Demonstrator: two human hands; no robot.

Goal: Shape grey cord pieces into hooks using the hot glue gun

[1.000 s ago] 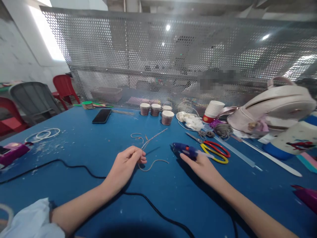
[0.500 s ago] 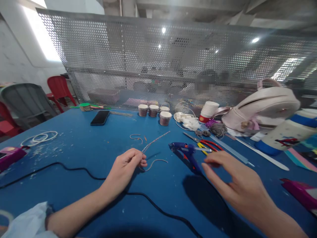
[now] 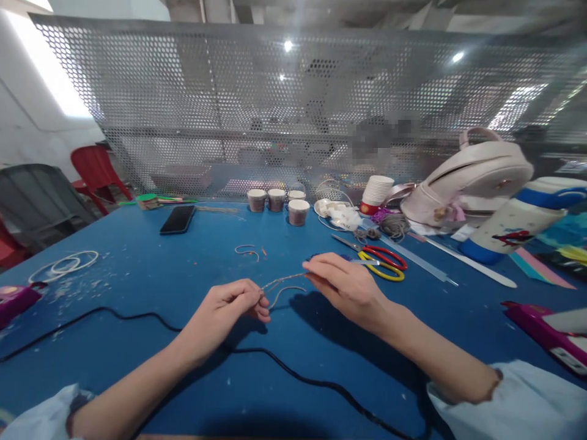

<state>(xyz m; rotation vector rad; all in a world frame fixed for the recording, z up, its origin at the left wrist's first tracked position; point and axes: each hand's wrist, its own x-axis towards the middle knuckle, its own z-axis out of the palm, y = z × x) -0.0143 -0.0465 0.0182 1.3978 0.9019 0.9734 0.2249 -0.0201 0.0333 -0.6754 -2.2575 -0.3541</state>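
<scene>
A thin twisted cord stretches between my two hands above the blue table. My left hand pinches its near end, thumb against the fingers. At the other end, my right hand has its fingertips closed on the cord. A loose grey tail curves away beside the left fingers. Behind my right hand the blue glue gun is mostly hidden; its clear glue stick pokes out. Scissors with red and yellow handles lie just beyond, and short string scraps lie ahead of my left hand.
Several small cups stand at the back, near a phone and stacked paper cups. Farther right are a bag and a tilted bottle. A black cable crosses the table in front. A perforated metal screen rises behind.
My right hand has moved left from beside the glue gun, closing its fingers on the cord's free end. The cord now slants lower toward the right. The whole view has shifted slightly.
</scene>
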